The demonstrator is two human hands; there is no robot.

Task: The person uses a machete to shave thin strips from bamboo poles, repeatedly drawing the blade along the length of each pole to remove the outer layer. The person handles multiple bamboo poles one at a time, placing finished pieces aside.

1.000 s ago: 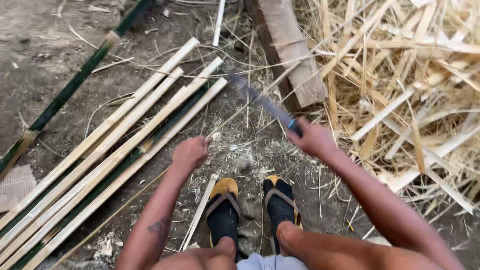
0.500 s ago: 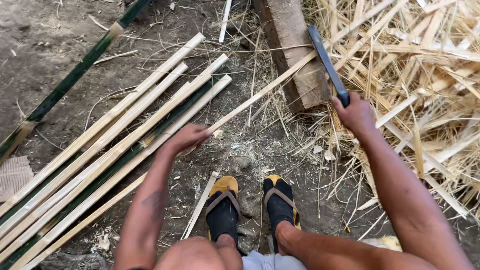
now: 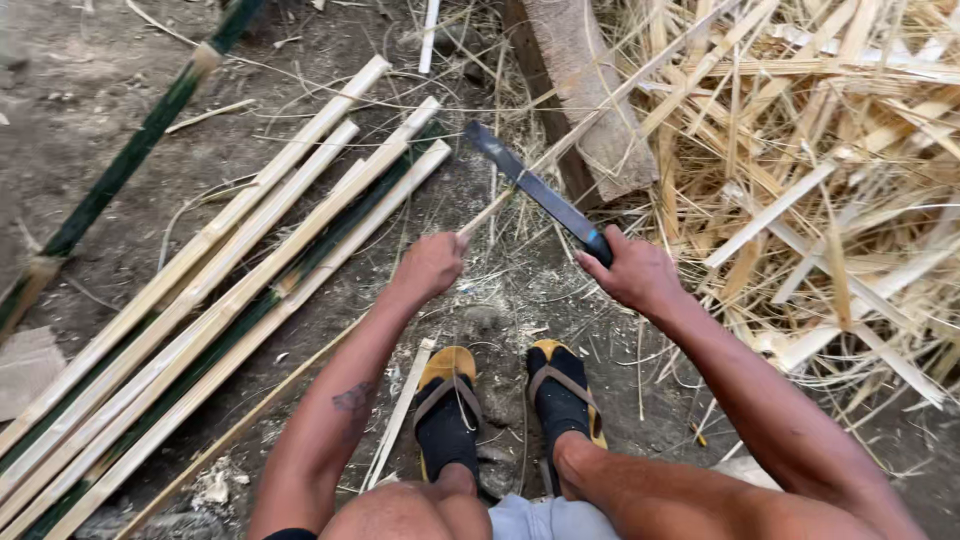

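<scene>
Seen from above, the left hand (image 3: 432,266) is closed around one end of a thin bamboo strip (image 3: 600,115) angled toward a wooden block (image 3: 590,120). The right hand (image 3: 636,272) grips a dark machete (image 3: 540,190), blade just beside the strip. Split bamboo slats (image 3: 250,270) lie left on dirt.

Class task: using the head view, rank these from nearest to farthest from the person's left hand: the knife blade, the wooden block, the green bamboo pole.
From the left hand:
1. Knife blade, just to its upper right.
2. Wooden block, beyond the blade, upper right.
3. Green bamboo pole, far left.
</scene>
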